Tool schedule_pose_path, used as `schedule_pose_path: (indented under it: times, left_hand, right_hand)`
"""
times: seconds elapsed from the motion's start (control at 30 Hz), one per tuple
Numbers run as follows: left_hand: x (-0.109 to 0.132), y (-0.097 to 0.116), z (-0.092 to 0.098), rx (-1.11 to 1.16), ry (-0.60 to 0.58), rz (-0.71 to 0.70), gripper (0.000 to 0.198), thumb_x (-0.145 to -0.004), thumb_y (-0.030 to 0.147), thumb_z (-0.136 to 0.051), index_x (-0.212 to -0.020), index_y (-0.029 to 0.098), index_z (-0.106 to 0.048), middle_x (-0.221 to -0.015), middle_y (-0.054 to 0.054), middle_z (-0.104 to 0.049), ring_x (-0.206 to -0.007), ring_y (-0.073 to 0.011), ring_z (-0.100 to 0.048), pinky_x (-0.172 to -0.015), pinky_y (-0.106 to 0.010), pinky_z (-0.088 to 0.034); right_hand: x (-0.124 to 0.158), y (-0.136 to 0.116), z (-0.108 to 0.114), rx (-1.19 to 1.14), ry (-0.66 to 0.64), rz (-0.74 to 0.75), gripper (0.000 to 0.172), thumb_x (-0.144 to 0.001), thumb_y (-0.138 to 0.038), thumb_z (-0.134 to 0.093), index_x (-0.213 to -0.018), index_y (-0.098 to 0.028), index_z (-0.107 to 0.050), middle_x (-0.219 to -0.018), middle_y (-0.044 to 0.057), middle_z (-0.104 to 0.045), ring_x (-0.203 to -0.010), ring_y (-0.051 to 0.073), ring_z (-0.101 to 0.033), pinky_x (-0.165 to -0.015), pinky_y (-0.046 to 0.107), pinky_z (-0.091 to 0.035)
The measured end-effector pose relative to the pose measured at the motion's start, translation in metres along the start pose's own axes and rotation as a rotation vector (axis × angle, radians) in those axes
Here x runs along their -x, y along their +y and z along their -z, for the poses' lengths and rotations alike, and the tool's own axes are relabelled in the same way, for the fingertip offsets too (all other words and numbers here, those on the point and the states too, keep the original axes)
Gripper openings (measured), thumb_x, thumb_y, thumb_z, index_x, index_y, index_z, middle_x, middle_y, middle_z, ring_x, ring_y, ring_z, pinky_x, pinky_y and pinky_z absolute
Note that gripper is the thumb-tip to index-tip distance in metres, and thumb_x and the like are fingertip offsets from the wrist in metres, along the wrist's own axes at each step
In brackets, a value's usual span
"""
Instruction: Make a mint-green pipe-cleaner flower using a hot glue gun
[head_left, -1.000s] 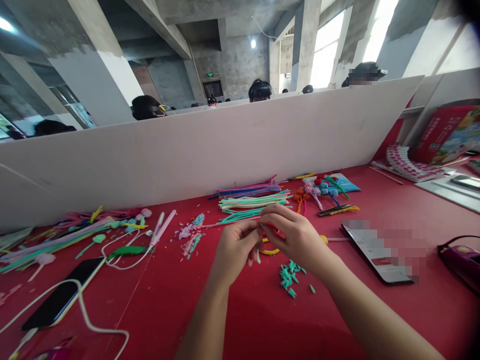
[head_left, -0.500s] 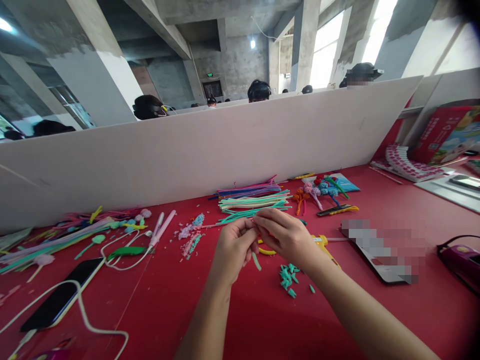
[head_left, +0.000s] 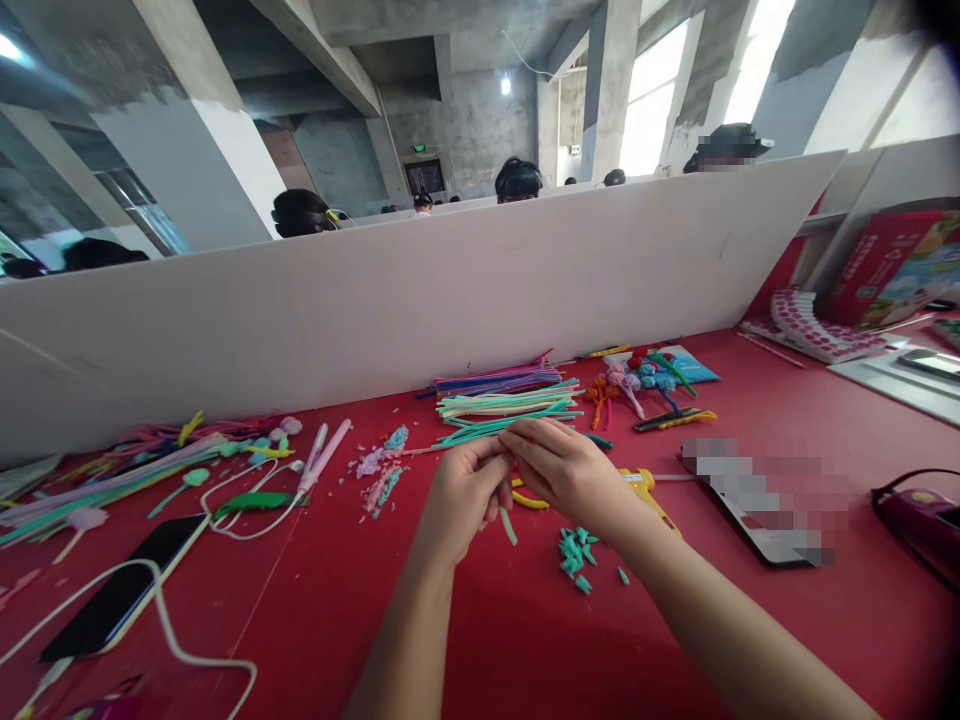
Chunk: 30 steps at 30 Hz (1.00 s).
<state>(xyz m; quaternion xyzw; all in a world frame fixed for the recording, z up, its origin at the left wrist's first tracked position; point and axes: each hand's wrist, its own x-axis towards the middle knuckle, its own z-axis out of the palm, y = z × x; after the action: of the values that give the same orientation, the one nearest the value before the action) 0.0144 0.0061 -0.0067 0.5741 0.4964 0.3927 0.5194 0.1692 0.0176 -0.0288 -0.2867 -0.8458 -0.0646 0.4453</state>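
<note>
Over the middle of the red table, my left hand (head_left: 469,495) is closed around a light green pipe cleaner (head_left: 509,526), whose loose end hangs below the fingers. My right hand (head_left: 566,470) meets it at the fingertips, its fingers pinched together on the same pipe cleaner; the part between the fingers is hidden. A small pile of cut green pieces (head_left: 576,558) lies just below my right hand. Behind that hand, a yellow glue gun (head_left: 640,484) is partly covered. Bundles of straight pipe cleaners (head_left: 510,402) lie beyond both hands.
Finished fluffy flowers (head_left: 630,380) and yellow-handled scissors (head_left: 676,420) lie at the back right. A phone (head_left: 127,585) with a white cable (head_left: 169,630) is at the left, near more pipe cleaners (head_left: 112,485). A white partition (head_left: 420,300) closes off the back.
Both hands have shifted very slightly left, still together. The pipe cleaner's hanging end has moved a little left with them.
</note>
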Motion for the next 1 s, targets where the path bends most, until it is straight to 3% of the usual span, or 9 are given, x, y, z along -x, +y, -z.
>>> schedule_pose_path:
  times: [0.17, 0.33, 0.63, 0.73, 0.83, 1.0]
  left_hand:
    - [-0.002, -0.001, -0.001, 0.030, 0.031, 0.022, 0.013, -0.076, 0.022, -0.049, -0.072, 0.016, -0.060, -0.040, 0.007, -0.047, -0.030, -0.0026, -0.026, -0.030, -0.014, -0.018]
    - [-0.001, -0.001, -0.002, 0.025, 0.052, 0.002, 0.014, -0.076, 0.023, -0.050, -0.074, 0.016, -0.061, -0.039, 0.007, -0.047, -0.029, -0.0026, -0.025, -0.031, -0.014, -0.017]
    - [0.000, -0.001, -0.001, -0.013, 0.061, -0.044, 0.015, -0.081, 0.024, -0.052, -0.080, 0.015, -0.064, -0.042, 0.007, -0.045, -0.034, -0.0030, -0.030, -0.034, -0.014, -0.022]
    - [0.002, 0.004, 0.002, 0.072, -0.021, -0.024, 0.019, -0.081, 0.028, -0.056, -0.089, 0.014, -0.065, -0.043, 0.007, -0.047, -0.033, -0.0022, -0.025, -0.034, -0.015, -0.018]
    - [0.003, 0.007, 0.003, 0.113, -0.109, -0.018, 0.022, -0.081, 0.030, -0.058, -0.093, 0.013, -0.066, -0.044, 0.006, -0.050, -0.034, -0.0023, -0.027, -0.034, -0.015, -0.019]
    - [0.002, 0.005, 0.006, 0.075, -0.166, -0.005, 0.022, -0.082, 0.035, -0.060, -0.086, 0.014, -0.064, -0.043, 0.005, -0.051, -0.035, -0.0031, -0.031, -0.036, -0.016, -0.022]
  right_hand:
    - [0.004, 0.008, -0.005, 0.012, 0.019, 0.069, 0.027, -0.088, -0.010, -0.049, -0.114, -0.012, -0.058, -0.103, 0.014, -0.063, -0.091, 0.021, -0.063, -0.078, 0.033, -0.057]
    - [0.003, 0.010, -0.004, -0.106, 0.018, 0.022, 0.030, -0.089, -0.009, -0.045, -0.115, -0.014, -0.057, -0.106, 0.013, -0.062, -0.097, 0.020, -0.062, -0.081, 0.032, -0.055]
    - [-0.007, 0.004, 0.005, -0.335, 0.032, -0.278, 0.020, -0.089, -0.015, -0.050, -0.102, -0.018, -0.065, -0.097, 0.009, -0.060, -0.088, 0.016, -0.058, -0.079, 0.029, -0.050]
    - [-0.008, 0.006, 0.012, -0.528, -0.031, -0.508, 0.018, -0.085, -0.023, -0.059, -0.101, -0.019, -0.065, -0.091, 0.005, -0.059, -0.080, 0.014, -0.057, -0.074, 0.027, -0.048]
    - [-0.010, 0.007, 0.020, -0.727, -0.115, -0.688, 0.015, -0.082, -0.032, -0.061, -0.085, -0.017, -0.063, -0.077, 0.001, -0.057, -0.071, 0.013, -0.053, -0.065, 0.024, -0.045]
    - [-0.010, 0.009, 0.032, -0.818, -0.132, -0.763, 0.021, -0.082, -0.036, -0.059, -0.075, -0.016, -0.059, -0.069, -0.002, -0.054, -0.065, 0.011, -0.048, -0.062, 0.024, -0.039]
